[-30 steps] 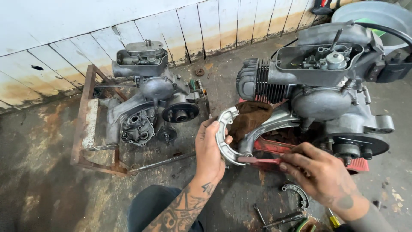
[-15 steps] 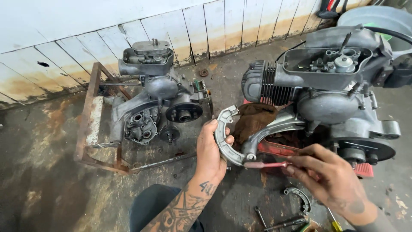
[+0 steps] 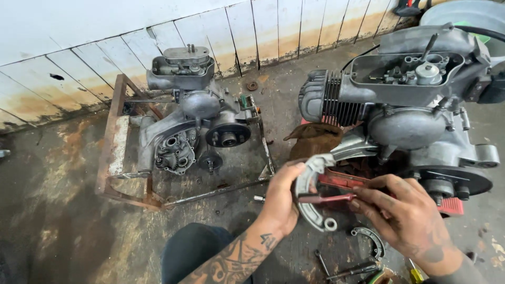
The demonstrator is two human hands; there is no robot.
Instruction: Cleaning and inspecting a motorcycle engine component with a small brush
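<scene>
Grimy, oil-stained concrete floor [image 3: 68, 210] runs up to a wall of peeling white boards [image 3: 79, 58], and the person is crouched low over it. At the centre of things is a curved grey brake shoe [image 3: 311, 195] with a round eye at its lower end; the left hand [image 3: 281, 197] is closed round its outer edge, holding it up just in front of the near engine. The right hand [image 3: 407, 213] pinches a slim dark-red tool [image 3: 326, 199], its tip laid across the shoe's inner curve. Compared with a second ago, the shoe has been drawn a little lower and nearer the body and the tool has come in across it, so the work looks to have moved from merely holding the part to prying or scraping at it. Just behind sits the large scooter engine [image 3: 405, 121] with its finned cylinder, a brown rag [image 3: 315, 139] tucked against it. Well apart to the left, a second, partly stripped engine [image 3: 194, 126] rests on a rusty steel frame [image 3: 113, 158]. A second brake shoe [image 3: 368, 239] lies on the floor below the right hand, beside loose tools cut off at the bottom edge. What the tool's tip actually catches on is too small to tell.
</scene>
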